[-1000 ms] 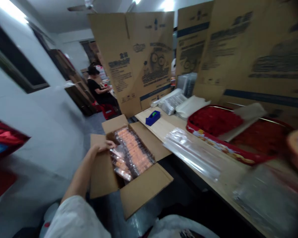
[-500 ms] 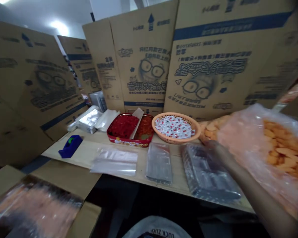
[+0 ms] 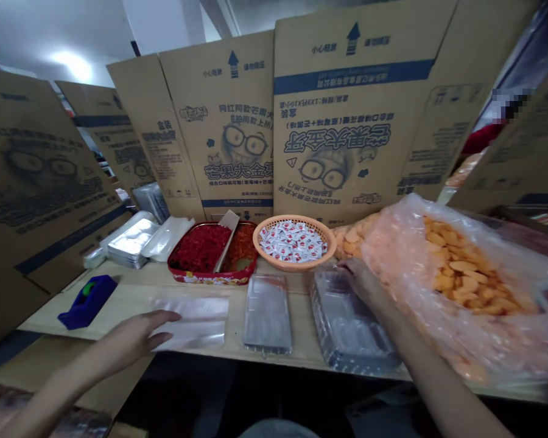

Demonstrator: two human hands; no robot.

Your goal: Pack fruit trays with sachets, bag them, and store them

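My left hand (image 3: 132, 336) reaches flat, fingers stretched out, onto a stack of clear plastic bags (image 3: 192, 321) at the table's near edge. My right hand (image 3: 358, 275) lies over a stack of clear plastic trays (image 3: 347, 325), beside a big clear bag of orange snack pieces (image 3: 456, 274); its fingers are partly hidden. Another clear tray (image 3: 267, 311) sits between the two hands. Behind it stand a red tin of red and orange food (image 3: 210, 250) and an orange basket of small white sachets (image 3: 295, 242).
A blue tape dispenser (image 3: 87, 300) sits at the left of the wooden table (image 3: 296, 340). Foil trays (image 3: 130, 240) and plastic sheets lie at the back left. Tall printed cardboard boxes (image 3: 347, 121) wall in the table. An open carton's flap (image 3: 36, 371) shows at lower left.
The view swung from the open carton on the floor to the table. My left hand left the carton and now rests on the plastic bags; my right hand came in over the clear trays.
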